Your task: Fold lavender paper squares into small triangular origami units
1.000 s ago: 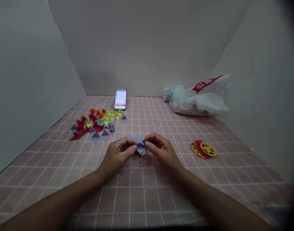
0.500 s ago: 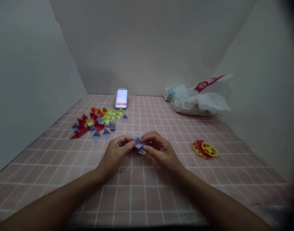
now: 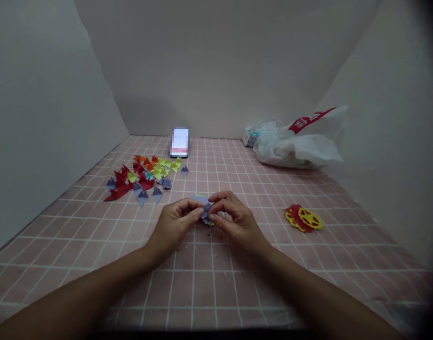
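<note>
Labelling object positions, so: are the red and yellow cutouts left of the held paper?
No, the cutouts lie on the table, to the right of the held paper.

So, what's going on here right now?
A person is handling a small piece of purple paper with both hands: the left hand pinches it between thumb and fingers, while the fingertips of the right hand are at its other side. Beyond the left hand lies a cluster of folded paper shapes in red, orange, yellow, purple and blue. Red and yellow cutouts lie to the right, with a white plastic bag farther back.
</note>
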A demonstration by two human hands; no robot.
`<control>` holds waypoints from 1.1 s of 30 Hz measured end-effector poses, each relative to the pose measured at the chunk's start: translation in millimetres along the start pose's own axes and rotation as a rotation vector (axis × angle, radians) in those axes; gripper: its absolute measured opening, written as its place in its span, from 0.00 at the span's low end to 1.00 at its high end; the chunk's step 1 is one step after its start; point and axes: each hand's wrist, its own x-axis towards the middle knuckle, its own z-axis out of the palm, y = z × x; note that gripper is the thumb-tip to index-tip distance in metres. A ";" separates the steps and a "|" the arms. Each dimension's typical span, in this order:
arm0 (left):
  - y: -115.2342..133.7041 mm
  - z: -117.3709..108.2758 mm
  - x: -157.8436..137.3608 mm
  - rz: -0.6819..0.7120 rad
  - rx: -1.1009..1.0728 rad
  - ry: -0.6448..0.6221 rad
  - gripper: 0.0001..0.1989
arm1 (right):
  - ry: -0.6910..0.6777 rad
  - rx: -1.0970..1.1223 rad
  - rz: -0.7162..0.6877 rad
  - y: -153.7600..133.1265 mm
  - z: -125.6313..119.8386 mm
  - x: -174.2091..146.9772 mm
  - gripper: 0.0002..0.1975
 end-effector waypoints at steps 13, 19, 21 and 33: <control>-2.8 3.1 -5.5 0.018 0.003 -0.027 0.11 | 0.080 -0.092 -0.019 -7.8 2.9 -1.1 0.08; -3.6 5.2 -6.0 0.028 0.030 0.022 0.09 | 0.101 -0.086 -0.003 -9.3 4.6 -1.9 0.08; -1.9 6.3 -6.1 0.029 0.041 0.034 0.09 | 0.099 -0.077 0.014 -8.8 5.4 -2.5 0.08; -1.5 9.3 -10.8 0.100 0.157 0.046 0.09 | 0.143 -0.060 0.049 -7.4 8.8 -4.8 0.08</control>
